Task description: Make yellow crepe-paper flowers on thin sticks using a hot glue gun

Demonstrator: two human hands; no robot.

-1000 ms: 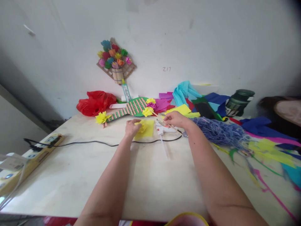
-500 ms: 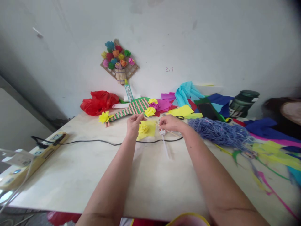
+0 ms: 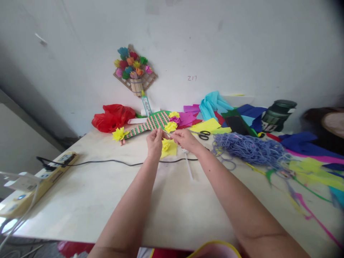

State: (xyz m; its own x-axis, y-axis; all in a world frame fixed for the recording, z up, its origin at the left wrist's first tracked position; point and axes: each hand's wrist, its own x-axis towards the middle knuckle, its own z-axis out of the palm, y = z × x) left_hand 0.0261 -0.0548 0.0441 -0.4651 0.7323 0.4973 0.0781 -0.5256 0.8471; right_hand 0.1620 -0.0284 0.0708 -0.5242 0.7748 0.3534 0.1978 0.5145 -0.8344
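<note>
My left hand and my right hand are close together above the middle of the table, both with fingers pinched. Between their fingertips runs a thin pale stick; its exact kind is too small to make out. Just below them a yellow paper flower lies on a yellow sheet. Under my right wrist is a white tool, mostly hidden, with a translucent glue stick extending toward me. Behind my hands rests a green, pink-striped guitar-shaped craft with yellow and purple paper flowers on it.
A black cord crosses the table from the power strip at left. Scissors, a tangled blue string bundle, coloured paper and a dark green jar are at right. A red bag lies against the wall.
My right hand has moved left and slightly up, closer to my left hand. The scissors' handles, partly covered before, now show. The stick end that stuck out below my right hand is no longer visible.
</note>
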